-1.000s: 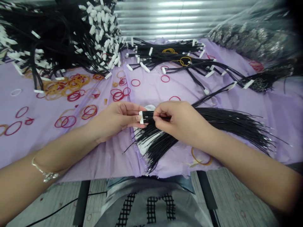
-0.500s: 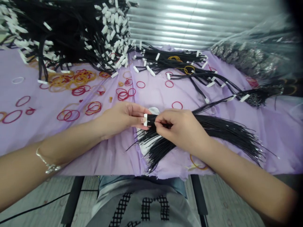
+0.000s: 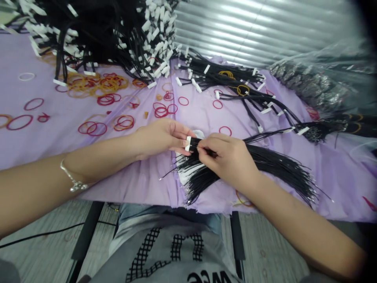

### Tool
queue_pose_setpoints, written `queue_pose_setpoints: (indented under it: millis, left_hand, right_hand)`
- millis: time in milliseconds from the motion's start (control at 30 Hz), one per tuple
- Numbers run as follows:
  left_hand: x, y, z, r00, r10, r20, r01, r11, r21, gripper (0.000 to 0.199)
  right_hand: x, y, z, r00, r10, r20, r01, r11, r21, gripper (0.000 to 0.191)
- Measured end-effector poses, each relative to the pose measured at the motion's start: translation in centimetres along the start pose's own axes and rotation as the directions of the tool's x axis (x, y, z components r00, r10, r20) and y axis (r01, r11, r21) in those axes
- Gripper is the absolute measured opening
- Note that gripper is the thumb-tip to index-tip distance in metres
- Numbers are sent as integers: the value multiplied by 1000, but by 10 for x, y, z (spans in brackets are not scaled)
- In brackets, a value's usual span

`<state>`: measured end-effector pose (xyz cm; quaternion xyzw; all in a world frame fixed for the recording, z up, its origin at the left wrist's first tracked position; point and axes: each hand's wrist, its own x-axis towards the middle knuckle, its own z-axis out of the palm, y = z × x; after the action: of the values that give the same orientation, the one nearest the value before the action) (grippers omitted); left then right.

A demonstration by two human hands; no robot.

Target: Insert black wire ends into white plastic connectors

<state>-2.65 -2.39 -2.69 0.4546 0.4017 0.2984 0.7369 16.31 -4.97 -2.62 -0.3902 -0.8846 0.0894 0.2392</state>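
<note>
Between the thumb and fingers of my left hand [image 3: 165,137] is a small white connector [image 3: 188,144], with black wires running out of it to the right. My right hand [image 3: 226,155] pinches a black wire close beside the connector; its fingertips hide the wire's end. Under both hands lies a bundle of loose black wires [image 3: 279,169] with bare metal tips, spread to the right and toward the table's front edge. A white sheet [image 3: 185,173] shows partly beneath the wires.
A large heap of black cables with white connectors [image 3: 159,43] stands at the back left. Smaller cable bundles [image 3: 206,72] lie behind my hands. Red and yellow rubber bands [image 3: 100,84] are scattered over the purple cloth [image 3: 141,181]. A clear plastic bag [image 3: 309,86] sits at the back right.
The view has shifted and tilted slightly. Both hands keep nearly the same place at the connector, with my right fingertips still pinched close to it.
</note>
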Motion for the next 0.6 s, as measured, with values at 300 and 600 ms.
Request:
queue_pose_setpoints:
  millis: [300,600]
  left_hand:
    - [-2,3,7,995,-36,-92,36,999,-1,27]
    - [-1,1,8,993,-26,-113,26,1000,-5,25]
  right_hand:
    - [5,-1,3,999,21,25,-21,1000,-10,14]
    - [6,-4,6,996,63,63,-62,998,-28,14]
